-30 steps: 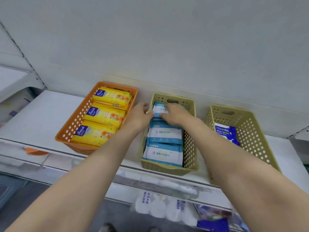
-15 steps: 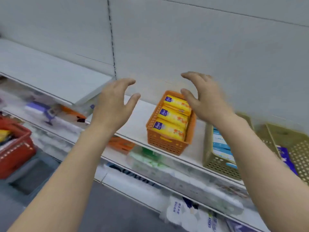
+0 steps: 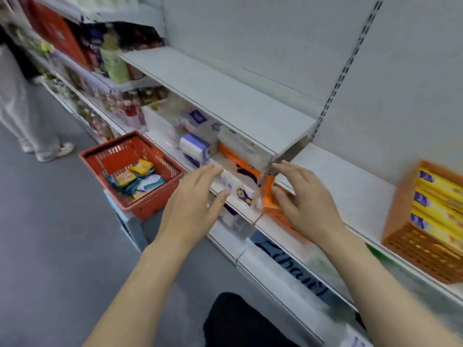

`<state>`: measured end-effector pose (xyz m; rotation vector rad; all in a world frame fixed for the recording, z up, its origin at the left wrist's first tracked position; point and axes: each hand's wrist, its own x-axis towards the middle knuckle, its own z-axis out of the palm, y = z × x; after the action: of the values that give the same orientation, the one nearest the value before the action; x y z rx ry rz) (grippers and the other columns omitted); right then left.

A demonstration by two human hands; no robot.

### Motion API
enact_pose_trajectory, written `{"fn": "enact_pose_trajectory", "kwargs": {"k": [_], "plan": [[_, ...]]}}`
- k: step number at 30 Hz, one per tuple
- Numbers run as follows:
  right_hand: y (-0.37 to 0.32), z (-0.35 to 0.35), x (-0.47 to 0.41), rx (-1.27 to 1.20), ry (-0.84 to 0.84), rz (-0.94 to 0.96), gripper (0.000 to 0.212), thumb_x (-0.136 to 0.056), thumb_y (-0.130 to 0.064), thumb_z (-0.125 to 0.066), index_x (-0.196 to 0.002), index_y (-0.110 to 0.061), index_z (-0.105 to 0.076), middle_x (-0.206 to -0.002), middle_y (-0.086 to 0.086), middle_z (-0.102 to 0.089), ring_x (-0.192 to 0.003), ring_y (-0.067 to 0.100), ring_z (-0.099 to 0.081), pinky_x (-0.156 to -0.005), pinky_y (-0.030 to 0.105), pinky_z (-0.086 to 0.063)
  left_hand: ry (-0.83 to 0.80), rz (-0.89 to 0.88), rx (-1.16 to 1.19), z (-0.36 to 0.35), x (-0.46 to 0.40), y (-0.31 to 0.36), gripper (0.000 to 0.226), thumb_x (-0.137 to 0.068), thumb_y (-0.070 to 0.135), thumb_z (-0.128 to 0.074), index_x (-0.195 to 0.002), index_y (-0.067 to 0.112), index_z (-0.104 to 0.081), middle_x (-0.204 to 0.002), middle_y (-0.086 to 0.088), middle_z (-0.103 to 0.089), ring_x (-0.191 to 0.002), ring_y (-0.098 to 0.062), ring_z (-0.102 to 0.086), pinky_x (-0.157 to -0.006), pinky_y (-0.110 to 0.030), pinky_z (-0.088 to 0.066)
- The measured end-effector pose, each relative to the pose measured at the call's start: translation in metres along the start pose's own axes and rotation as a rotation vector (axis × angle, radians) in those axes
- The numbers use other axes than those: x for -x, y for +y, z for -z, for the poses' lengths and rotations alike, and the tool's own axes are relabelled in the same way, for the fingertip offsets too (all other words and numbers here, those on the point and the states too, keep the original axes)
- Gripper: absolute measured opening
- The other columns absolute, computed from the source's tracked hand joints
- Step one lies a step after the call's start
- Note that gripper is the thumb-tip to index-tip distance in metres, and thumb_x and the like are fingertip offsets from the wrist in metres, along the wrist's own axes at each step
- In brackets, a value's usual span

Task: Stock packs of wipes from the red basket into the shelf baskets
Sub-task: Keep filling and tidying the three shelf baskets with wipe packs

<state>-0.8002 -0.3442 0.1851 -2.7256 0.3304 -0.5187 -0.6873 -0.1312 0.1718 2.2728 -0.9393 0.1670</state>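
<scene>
Hands out in front of me, both bare and holding nothing. My left hand hangs at about six o'clock in the view, fingers straight and loosely spread, thumb apart, the fingertips over the front edge of a lower shelf. My right hand is beside it toward four o'clock, fingers relaxed and slightly bent, thumb held apart, with nothing pinched between them.

The red basket sits at about nine o'clock from my left hand, well apart from it, raised on a grey stand above the grey floor. In it lie loose packs of wipes, some yellow, some white and teal, in an untidy heap.

At three o'clock, on the white shelf, stands an orange shelf basket, partly cut by the frame edge. Yellow wipe packs with blue labels lie in a row inside it.

Between my hands, behind them, I see blurred goods on the lower shelf: an orange pack and a white and purple pack. At ten o'clock a person's legs in pale trousers stand on the floor. My dark knee shows at six o'clock.
</scene>
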Motion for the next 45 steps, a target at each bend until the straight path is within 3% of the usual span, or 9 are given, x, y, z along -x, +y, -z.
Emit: {"fn": "enact_pose_trajectory", "kwargs": {"k": [5,8,11,14,22,26,30,39,45], "plan": [[-0.043,-0.074,-0.097,-0.069,-0.043,0.069,0.045,-0.097,-0.031,-0.056,-0.141,-0.022,-0.052,-0.142,0.0,-0.053,-0.134,0.015,-0.044,-0.106,0.028,-0.037,0.01,0.083,-0.044,0.027,-0.043,-0.098,0.047,-0.094,0.035,-0.062,-0.138,0.022,-0.054,-0.144,0.003,-0.053,-0.134,-0.015,-0.046,-0.108,-0.022,-0.029],[-0.068,-0.123,-0.16,-0.116,-0.066,0.077,0.049,-0.095,-0.039,-0.05,-0.14,-0.021,-0.053,-0.144,0.001,-0.053,-0.134,0.018,-0.047,-0.11,0.033,-0.039,0.012,0.103,-0.074,0.043,-0.086,-0.159,0.048,-0.092,0.031,-0.066,-0.137,0.019,-0.056,-0.143,0.001,-0.054,-0.133,-0.017,-0.047,-0.109,-0.026,-0.032],[-0.097,-0.165,-0.235,-0.142,-0.089,0.044,0.051,-0.094,-0.04,-0.048,-0.142,-0.023,-0.05,-0.146,-0.001,-0.051,-0.135,0.017,-0.046,-0.108,0.037,-0.041,-0.032,0.132,-0.124,0.065,-0.146,-0.221,0.05,-0.091,0.031,-0.068,-0.138,0.022,-0.054,-0.144,0.003,-0.053,-0.135,-0.016,-0.046,-0.109,-0.032,-0.037],[-0.123,-0.194,-0.305,-0.149,-0.119,0.014,0.048,-0.097,-0.031,-0.056,-0.144,-0.022,-0.048,-0.146,-0.002,-0.05,-0.135,0.017,-0.044,-0.108,0.029,-0.035,-0.099,0.145,-0.146,0.087,-0.203,-0.275,0.052,-0.092,0.032,-0.067,-0.141,0.024,-0.051,-0.145,0.005,-0.051,-0.136,-0.015,-0.044,-0.109,-0.029,-0.035],[-0.157,-0.281,-0.413,-0.134,-0.241,-0.105,0.05,-0.098,-0.031,-0.056,-0.145,-0.02,-0.045,-0.145,0.001,-0.052,-0.133,0.021,-0.048,-0.103,0.033,-0.04,-0.219,0.203,-0.08,0.089,-0.299,-0.404,0.05,-0.094,0.033,-0.065,-0.141,0.025,-0.05,-0.143,0.006,-0.052,-0.133,-0.013,-0.045,-0.106,-0.026,-0.034],[-0.162,-0.337,-0.435,-0.108,-0.317,-0.281,0.053,-0.1,-0.035,-0.052,-0.15,-0.025,-0.038,-0.15,0.0,-0.048,-0.137,0.021,-0.044,-0.105,0.034,-0.039,-0.37,0.162,-0.069,0.067,-0.338,-0.478,0.051,-0.094,0.033,-0.065,-0.141,0.021,-0.05,-0.144,0.002,-0.051,-0.134,-0.017,-0.046,-0.108,-0.032,-0.036],[-0.172,-0.402,-0.44,-0.12,-0.401,-0.517,0.051,-0.099,-0.033,-0.054,-0.147,-0.027,-0.041,-0.143,0.004,-0.053,-0.128,0.025,-0.052,-0.099,0.036,-0.045,-0.587,0.122,-0.044,0.034,-0.369,-0.553,0.048,-0.092,0.03,-0.067,-0.136,0.019,-0.055,-0.137,-0.005,-0.057,-0.126,-0.025,-0.052,-0.101,-0.038,-0.042],[-0.162,-0.574,-0.387,-0.198,-0.792,-1.07,0.055,-0.098,-0.039,-0.055,-0.145,-0.013,-0.043,-0.135,0.014,-0.06,-0.122,0.032,-0.057,-0.091,0.032,-0.046,-1.019,0.177,0.017,-0.058,-0.355,-0.664,0.047,-0.091,0.035,-0.069,-0.133,0.017,-0.058,-0.134,-0.011,-0.058,-0.121,-0.032,-0.055,-0.096,-0.04,-0.046],[-0.139,-0.635,-0.356,-0.213,-0.823,-1.353,0.082,-0.089,-0.043,-0.068,-0.154,-0.02,-0.025,-0.153,0.01,-0.04,-0.139,0.032,-0.04,-0.109,0.039,-0.041,-1.12,0.253,0.06,-0.096,-0.316,-0.702,0.046,-0.091,0.037,-0.069,-0.13,0.014,-0.061,-0.125,-0.009,-0.065,-0.111,-0.028,-0.061,-0.089,-0.036,-0.049]]}}
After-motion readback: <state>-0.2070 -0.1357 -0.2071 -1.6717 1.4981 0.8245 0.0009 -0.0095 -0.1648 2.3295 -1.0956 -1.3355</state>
